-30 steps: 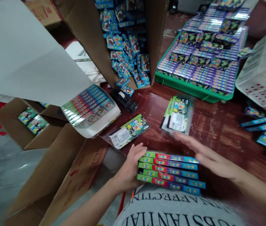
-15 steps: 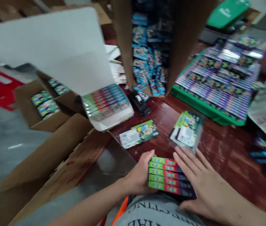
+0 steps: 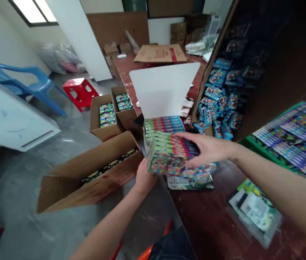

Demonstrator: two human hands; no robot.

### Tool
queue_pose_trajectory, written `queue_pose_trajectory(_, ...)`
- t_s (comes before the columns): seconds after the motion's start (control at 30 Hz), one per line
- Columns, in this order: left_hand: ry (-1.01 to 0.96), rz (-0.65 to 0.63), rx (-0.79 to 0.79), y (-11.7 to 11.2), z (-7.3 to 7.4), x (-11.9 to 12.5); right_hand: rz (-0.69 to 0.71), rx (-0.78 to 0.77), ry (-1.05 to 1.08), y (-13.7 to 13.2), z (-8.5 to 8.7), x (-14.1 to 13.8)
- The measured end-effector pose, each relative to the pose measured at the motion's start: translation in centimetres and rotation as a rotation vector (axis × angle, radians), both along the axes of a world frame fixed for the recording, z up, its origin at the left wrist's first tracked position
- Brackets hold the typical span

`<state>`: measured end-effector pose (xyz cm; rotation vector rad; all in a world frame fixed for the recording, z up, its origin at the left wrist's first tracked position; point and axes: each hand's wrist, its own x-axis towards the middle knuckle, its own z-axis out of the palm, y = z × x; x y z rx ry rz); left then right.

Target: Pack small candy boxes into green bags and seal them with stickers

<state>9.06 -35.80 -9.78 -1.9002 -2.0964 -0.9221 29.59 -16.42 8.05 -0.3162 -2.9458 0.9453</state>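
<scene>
Both my hands hold a stack of colourful flat card packs (image 3: pixel 169 153) in the air above the table's left edge. My left hand (image 3: pixel 144 177) grips the stack's near left end from below. My right hand (image 3: pixel 205 148) lies over its top with fingers curled around the far side. Just beyond the stack stands an open white display box (image 3: pixel 163 90) with more of the same packs (image 3: pixel 163 124) lined up inside, its lid standing upright. A green card sheet (image 3: pixel 189 183) lies on the dark red table (image 3: pixel 212 224) under the stack.
Several open cardboard boxes with packs stand on the floor at left (image 3: pixel 93 173), (image 3: pixel 105 117). A large tilted carton (image 3: pixel 223 94) spills blue packs. A green tray (image 3: pixel 291 144) of purple packs sits at right. Bagged cards (image 3: pixel 255 211) lie near me. A red stool (image 3: pixel 79 92) and blue chair (image 3: pixel 28 86) stand further left.
The stack was lying on the table under my flat hands; now both hands have lifted it and carried it left toward the white display box. My view has swung left.
</scene>
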Motion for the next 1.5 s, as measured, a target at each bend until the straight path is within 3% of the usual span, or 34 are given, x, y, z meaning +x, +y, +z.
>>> queue_pose_trajectory(0.1,0.034,-0.005,0.073,0.7,-1.3,-0.1,0.036,0.196,0.038,1.4,-1.6,-5.2)
queue_pose_trajectory(0.17,0.039,-0.015,0.109,0.7,-1.7,-0.1,0.031,0.378,0.096,1.2,-2.5,-6.5)
queue_pose_trajectory(0.3,0.036,-0.033,0.163,0.7,-1.9,-0.4,0.021,0.674,0.223,-0.1,-4.3,-5.3)
queue_pose_trajectory(0.43,0.019,-0.045,0.224,0.3,-2.3,-0.7,0.033,0.804,0.310,-1.9,-7.9,-2.8)
queue_pose_trajectory(0.5,-0.006,-0.062,0.246,-0.3,-2.4,-0.6,0.022,0.804,0.322,-2.5,-9.2,-2.2)
queue_pose_trajectory(0.57,-0.049,-0.064,0.262,-1.2,-2.2,-0.3,0.014,0.764,0.287,-2.8,-9.5,-2.3)
queue_pose_trajectory(0.77,-0.227,0.079,0.316,-2.8,0.1,-0.2,0.034,0.514,0.080,-0.2,-6.9,-5.0)
queue_pose_trajectory(0.9,-0.303,0.066,0.319,-0.9,3.2,-1.4,0.103,0.387,-0.026,1.9,-6.5,-6.8)
queue_pose_trajectory(1.0,-0.247,-0.067,0.146,1.8,5.2,-2.3,0.118,0.406,-0.044,2.2,-6.5,-7.1)
queue_pose_trajectory(1.07,-0.239,-0.145,0.030,3.4,5.5,-2.9,0.097,0.438,-0.023,2.0,-6.5,-7.0)
queue_pose_trajectory(1.17,-0.322,-0.187,-0.014,4.4,4.4,-3.7,0.073,0.463,0.015,2.0,-6.4,-6.5)
queue_pose_trajectory(1.3,-0.595,-0.235,-0.009,3.6,1.2,-4.3,0.067,0.468,0.082,1.8,-6.8,-5.8)
queue_pose_trajectory(1.4,-0.803,-0.244,-0.055,2.9,-1.0,-3.9,0.016,0.521,0.162,0.7,-7.4,-5.2)
queue_pose_trajectory(1.5,-0.925,-0.208,-0.051,3.2,-2.1,-3.2,0.001,0.593,0.225,-0.7,-8.3,-4.6)
